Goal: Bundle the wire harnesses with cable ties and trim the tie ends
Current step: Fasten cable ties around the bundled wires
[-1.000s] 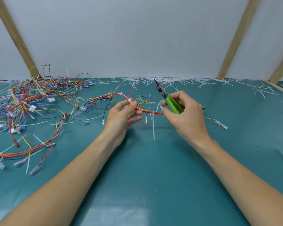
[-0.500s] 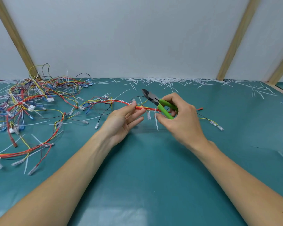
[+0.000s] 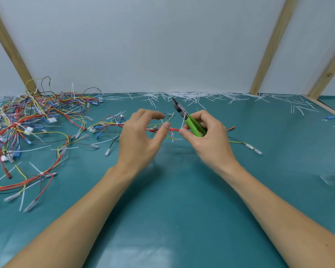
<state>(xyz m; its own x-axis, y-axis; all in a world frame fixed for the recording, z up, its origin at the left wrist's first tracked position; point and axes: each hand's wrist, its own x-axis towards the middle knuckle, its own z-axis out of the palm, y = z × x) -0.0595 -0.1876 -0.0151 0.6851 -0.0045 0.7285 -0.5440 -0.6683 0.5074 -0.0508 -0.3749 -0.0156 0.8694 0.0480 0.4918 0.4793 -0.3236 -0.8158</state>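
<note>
Head view showed the right hand [image 3: 207,136] curled round the green-handled flush cutters [image 3: 190,121], whose dark jaws pointed up and away with only a sliver of gap, while its thumb and forefinger also pinched a thin white cable-tie tail [image 3: 182,123] that rose across the cutter's neck. Just beside it the left hand [image 3: 141,138] hovered with fingers spread and loosely arched, holding nothing, blurred at the fingertips. Between and beneath both hands lay the red, yellow and black wire harness [image 3: 159,130] on the teal mat [image 3: 172,190], running left toward its white connectors and right to clear-sleeved terminals. Whether that tail was attached or already cut free could not be told. Farther out, a large tangle of multicoloured harnesses [image 3: 31,120] filled the left of the mat, many with long uncut ties sticking out, so much trimming seemed to remain. White tie offcuts [image 3: 193,96] littered the far edge against the wall, suggesting many ends were already snipped.
</note>
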